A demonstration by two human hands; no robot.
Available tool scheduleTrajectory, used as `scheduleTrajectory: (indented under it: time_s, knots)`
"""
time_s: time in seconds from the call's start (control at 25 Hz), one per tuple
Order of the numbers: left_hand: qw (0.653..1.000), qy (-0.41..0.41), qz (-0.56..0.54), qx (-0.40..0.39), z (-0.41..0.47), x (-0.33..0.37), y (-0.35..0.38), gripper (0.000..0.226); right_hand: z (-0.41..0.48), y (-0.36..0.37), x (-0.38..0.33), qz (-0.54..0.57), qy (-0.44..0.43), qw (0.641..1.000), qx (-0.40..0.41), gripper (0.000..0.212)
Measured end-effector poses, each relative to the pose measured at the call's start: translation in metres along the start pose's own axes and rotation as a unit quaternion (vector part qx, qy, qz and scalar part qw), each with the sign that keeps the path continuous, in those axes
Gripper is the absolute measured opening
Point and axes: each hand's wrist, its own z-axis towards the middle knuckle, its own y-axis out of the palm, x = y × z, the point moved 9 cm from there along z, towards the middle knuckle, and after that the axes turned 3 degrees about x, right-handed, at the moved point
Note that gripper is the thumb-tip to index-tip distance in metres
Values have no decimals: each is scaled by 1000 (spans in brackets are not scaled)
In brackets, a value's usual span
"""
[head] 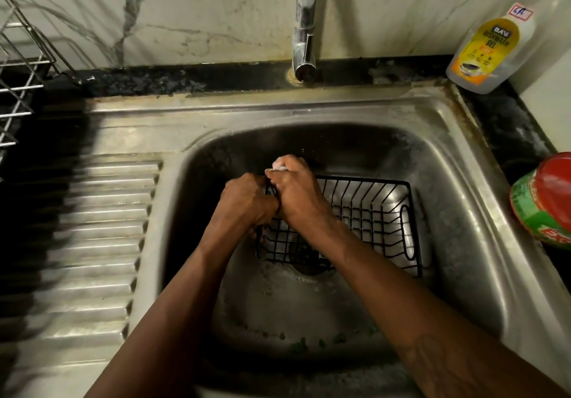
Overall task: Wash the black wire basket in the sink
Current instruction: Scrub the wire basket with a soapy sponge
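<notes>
The black wire basket (370, 212) lies in the steel sink (457, 162), over the drain, with an oval handle opening on its right wall. My left hand (247, 201) grips the basket's left rim with curled fingers. Close beside it, my right hand (296, 192) holds a small white soapy scrubber (280, 165) pressed to the basket's far-left corner. Both hands hide that corner of the basket.
A chrome tap (305, 26) stands behind the basin, no water running. A dishwash gel bottle (488, 45) and a red-and-green jar (547, 203) sit on the right counter. The ribbed drainboard (92, 243) is left, a metal dish rack (21, 82) far left. Green bits (299, 346) lie in the basin.
</notes>
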Motion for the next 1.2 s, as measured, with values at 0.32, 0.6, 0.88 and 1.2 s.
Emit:
scheduleTrajectory:
  time_s: [0.32,0.6,0.88,1.2]
  knots:
    - [997,-56,-49,-32,0,-12,10,16,4,-55,26,-161,34,986,4,28]
    - [992,-70,-73,-71,-9,-3,17,16,5,-7,-32,-111,-93,979,-142,30]
    - [991,-69,-107,-36,-9,-12,5,55,1,-109,95,-144,101,983,57,21]
    - [989,-77,-115,-52,-11,-7,9,47,-1,-11,-27,-109,-77,988,-80,19]
